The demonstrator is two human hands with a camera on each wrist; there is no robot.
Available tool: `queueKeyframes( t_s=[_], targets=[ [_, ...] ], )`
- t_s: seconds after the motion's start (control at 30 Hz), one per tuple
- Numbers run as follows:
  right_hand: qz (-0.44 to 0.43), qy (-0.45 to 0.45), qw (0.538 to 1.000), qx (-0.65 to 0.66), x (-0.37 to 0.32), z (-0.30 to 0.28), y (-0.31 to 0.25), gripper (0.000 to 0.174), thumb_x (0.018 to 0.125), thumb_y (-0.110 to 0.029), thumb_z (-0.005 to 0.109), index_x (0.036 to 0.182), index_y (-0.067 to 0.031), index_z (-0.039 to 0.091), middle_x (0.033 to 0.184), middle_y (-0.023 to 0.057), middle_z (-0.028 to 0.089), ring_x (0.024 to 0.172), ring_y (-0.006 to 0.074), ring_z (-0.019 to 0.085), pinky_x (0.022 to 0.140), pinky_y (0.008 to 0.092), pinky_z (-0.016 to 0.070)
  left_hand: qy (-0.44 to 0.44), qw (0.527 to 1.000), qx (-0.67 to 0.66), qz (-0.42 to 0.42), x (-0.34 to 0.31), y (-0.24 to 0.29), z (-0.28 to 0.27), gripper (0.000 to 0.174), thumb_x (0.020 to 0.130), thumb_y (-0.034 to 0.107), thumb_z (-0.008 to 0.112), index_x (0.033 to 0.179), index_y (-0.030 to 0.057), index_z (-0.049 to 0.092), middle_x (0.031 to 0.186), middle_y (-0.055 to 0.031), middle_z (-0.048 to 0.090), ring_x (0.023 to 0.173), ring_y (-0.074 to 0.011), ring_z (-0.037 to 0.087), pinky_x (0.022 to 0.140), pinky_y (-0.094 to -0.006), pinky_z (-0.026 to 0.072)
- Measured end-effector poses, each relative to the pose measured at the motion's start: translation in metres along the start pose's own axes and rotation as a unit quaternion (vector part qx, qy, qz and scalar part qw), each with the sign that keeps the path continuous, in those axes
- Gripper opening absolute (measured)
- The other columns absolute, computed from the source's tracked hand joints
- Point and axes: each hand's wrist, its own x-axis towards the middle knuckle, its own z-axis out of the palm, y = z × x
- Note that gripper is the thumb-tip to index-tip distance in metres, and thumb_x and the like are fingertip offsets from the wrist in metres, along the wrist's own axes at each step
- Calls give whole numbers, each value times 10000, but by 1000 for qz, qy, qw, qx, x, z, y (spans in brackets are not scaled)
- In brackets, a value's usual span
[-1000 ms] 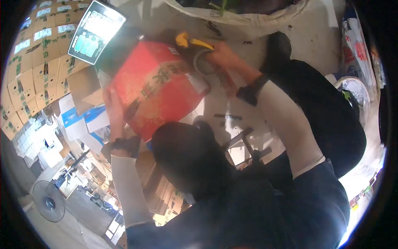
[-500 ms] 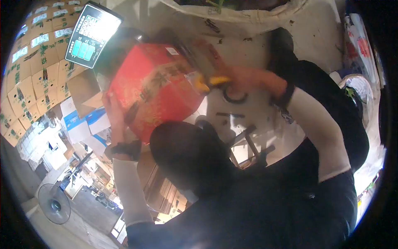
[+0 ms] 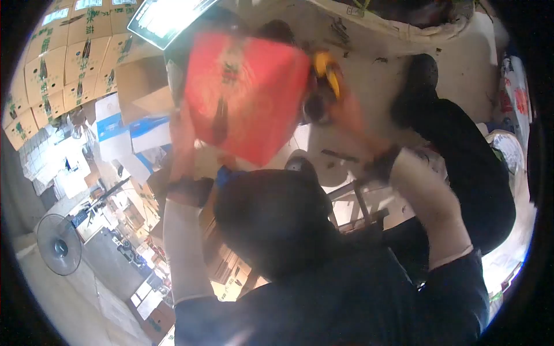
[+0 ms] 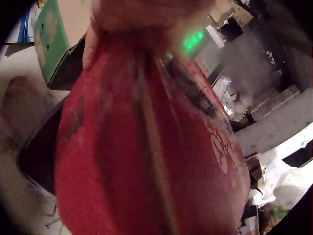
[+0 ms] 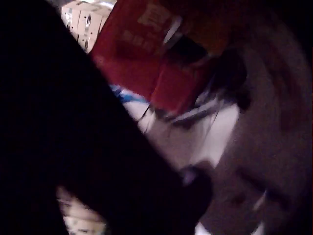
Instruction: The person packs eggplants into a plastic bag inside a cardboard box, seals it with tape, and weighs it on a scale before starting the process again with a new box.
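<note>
The red box (image 3: pixel 245 95) was held up and tilted between both hands, just in front of the person's head. It was closed, so nothing inside showed. The left hand (image 3: pixel 183 135) lay along its left edge, with fingers (image 4: pixel 142 14) curled over the end of it in the left wrist view. The right hand (image 3: pixel 349 115) gripped a yellow tape dispenser (image 3: pixel 328 69) at the box's right edge, probably touching it, though blur smeared that spot. Dark characters ran down the red face, too blurred to read. Behind at left, stacked cardboard cartons (image 3: pixel 52 63) carried green print, also unreadable. A lit display panel (image 3: pixel 167 14) glowed just above the box.
</note>
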Motion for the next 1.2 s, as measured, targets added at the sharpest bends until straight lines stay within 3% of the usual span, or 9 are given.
queueKeyframes(
  t_s=[0.03,0.13,0.2,0.3,0.4,0.8,0.9,1.03,1.2],
  targets=[
    [142,-94,985,0,38,-5,8,778,733,-48,641,1459,-170,388,959,175,665,770,315,672,704,397,549,-86,995,-49,-23,-11,-1,-9,803,937,631,416,1339,-60,490,1265,-225,578,1134,-281,571,953,-360,441],
    [69,-315,947,-20,158,-8,11,413,724,-100,654,1126,-18,613,889,155,652,694,269,638,605,368,511,-169,968,-69,-174,-32,10,-8,821,936,640,409,1416,-26,414,1379,-190,505,1192,-279,542,997,-370,420],
    [-575,-201,789,-82,196,-7,36,295,706,-125,676,956,19,614,850,138,653,691,269,636,599,366,503,-165,960,-213,-75,-45,21,6,796,932,629,451,1433,13,399,1412,-139,479,1214,-268,527,1021,-380,413],
    [-34,-344,914,-213,196,9,12,282,693,-130,698,917,17,612,847,131,653,722,277,639,623,385,510,-177,864,-464,-80,-55,35,20,664,972,526,475,1432,55,386,1382,-104,503,1214,-233,527,1013,-384,437],
    [-283,-447,815,-239,192,9,99,442,690,-112,697,1108,-22,589,872,146,652,758,273,645,639,399,516,-245,865,-434,-58,-86,81,0,633,991,507,442,1429,54,385,1382,-102,504,1207,-232,532,999,-383,450],
    [84,-223,966,-104,-96,-28,5,781,709,-27,631,1440,-88,363,1072,273,579,957,419,603,812,450,504,-268,831,-470,-129,-89,41,17,529,1004,493,399,1263,49,524,1151,-103,625,996,-225,619,886,-366,496],
    [10,1,995,-104,-32,-6,18,530,754,-79,644,1271,-70,529,1004,238,649,835,386,661,730,457,535,-305,818,-476,-110,-149,40,14,505,1004,476,410,1222,42,547,1110,-103,634,960,-222,623,865,-364,497],
    [106,-249,959,-84,113,-12,20,428,723,-131,710,1122,-15,607,762,136,662,636,228,613,586,372,498,-354,862,-363,-14,-184,38,-18,477,1004,453,423,1168,33,578,1055,-103,645,911,-218,628,837,-361,498],
    [-56,-308,935,-165,165,14,20,328,708,-128,676,998,12,609,693,95,627,599,189,575,530,362,459,9,964,-185,189,-61,52,-39,517,939,343,588,1312,-4,503,1238,-161,565,1110,-243,540,965,-365,409]
  ],
)
